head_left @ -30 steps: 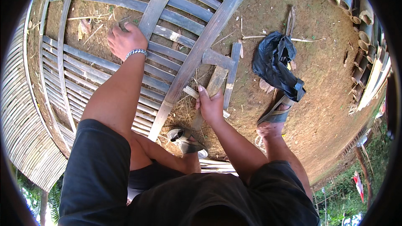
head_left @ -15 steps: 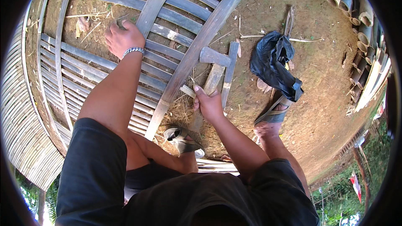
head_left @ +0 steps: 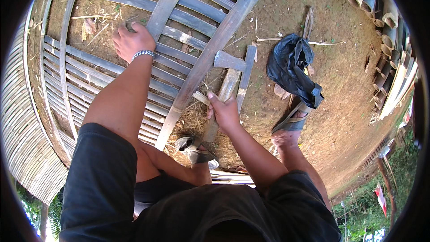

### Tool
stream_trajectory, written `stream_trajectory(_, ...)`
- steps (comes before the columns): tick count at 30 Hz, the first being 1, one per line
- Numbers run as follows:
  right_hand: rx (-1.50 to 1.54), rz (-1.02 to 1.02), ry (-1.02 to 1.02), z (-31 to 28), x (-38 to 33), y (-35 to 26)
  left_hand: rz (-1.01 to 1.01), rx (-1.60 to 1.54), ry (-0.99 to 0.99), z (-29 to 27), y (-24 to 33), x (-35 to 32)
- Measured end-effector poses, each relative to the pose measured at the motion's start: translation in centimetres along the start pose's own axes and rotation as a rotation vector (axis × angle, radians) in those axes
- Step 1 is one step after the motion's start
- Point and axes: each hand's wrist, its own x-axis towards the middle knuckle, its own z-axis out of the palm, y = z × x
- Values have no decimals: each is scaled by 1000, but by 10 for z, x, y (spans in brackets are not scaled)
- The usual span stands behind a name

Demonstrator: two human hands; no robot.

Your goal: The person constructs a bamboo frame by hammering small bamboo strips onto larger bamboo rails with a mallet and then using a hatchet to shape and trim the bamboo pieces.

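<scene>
Bamboo panel [head_left: 103,69] is my landmark: a big slatted frame flat on the dirt, with a thick diagonal rail [head_left: 210,56] across it. My left hand [head_left: 131,41] presses down on the slats, fingers spread, pinning it. Right hand [head_left: 224,113] is closed tight round the wooden mallet [head_left: 226,87] just off the panel's right edge, head touching the rail. I'd keep swings short and square. Open dirt beyond; black bag [head_left: 293,69] and my sandalled foot [head_left: 289,125] sit further right.

The bamboo frame [head_left: 134,49] runs off the frame's upper left; the hammer handle [head_left: 219,107] vanishes inside the right hand [head_left: 224,114].
</scene>
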Motion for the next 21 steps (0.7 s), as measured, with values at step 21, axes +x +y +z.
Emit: stream_trajectory(21, 300, -181, 128, 40, -20, -1, 0, -34, 5, 1, -2, -1)
